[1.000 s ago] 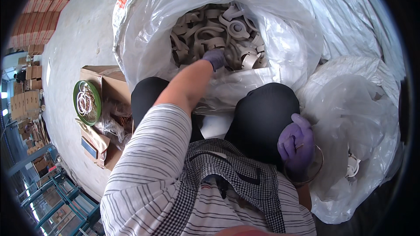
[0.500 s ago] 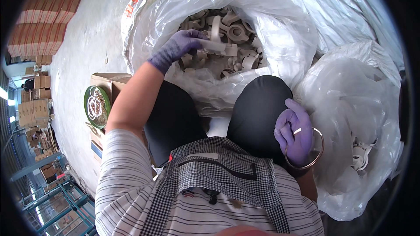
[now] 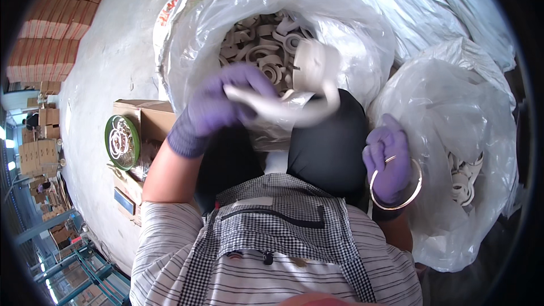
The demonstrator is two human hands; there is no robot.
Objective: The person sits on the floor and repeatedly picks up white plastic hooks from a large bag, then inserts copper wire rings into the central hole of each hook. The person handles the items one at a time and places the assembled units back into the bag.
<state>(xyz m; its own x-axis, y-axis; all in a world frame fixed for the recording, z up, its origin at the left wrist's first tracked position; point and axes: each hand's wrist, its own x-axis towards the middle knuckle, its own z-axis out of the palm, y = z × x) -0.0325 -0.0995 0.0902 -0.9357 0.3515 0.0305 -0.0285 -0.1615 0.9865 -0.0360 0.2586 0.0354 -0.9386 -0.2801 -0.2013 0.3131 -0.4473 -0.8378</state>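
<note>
My left hand (image 3: 224, 99), in a purple glove, grips a pale plastic part (image 3: 317, 67) with a round collar and a curved handle. The part is blurred by motion and hangs above my thighs, in front of a large lined sack (image 3: 357, 28). Many similar greyish plastic parts (image 3: 255, 42) lie in that sack. By my right knee, my right hand (image 3: 392, 156), gloved in purple too, has its fingers curled on a thin shiny metal ring (image 3: 420, 184). The ring loops round the hand near the wrist.
A second plastic-lined sack (image 3: 442, 113) stands at my right, with a few pale parts (image 3: 464, 187) inside. At my left, a green-rimmed round tray (image 3: 136, 144) of metal rings sits by a cardboard box (image 3: 156, 124). Stacked cartons (image 3: 54, 17) stand at the far left.
My left hand has lifted the plastic part out of the large sack and drawn it back toward me. My right hand stays by the knee with the metal ring.
</note>
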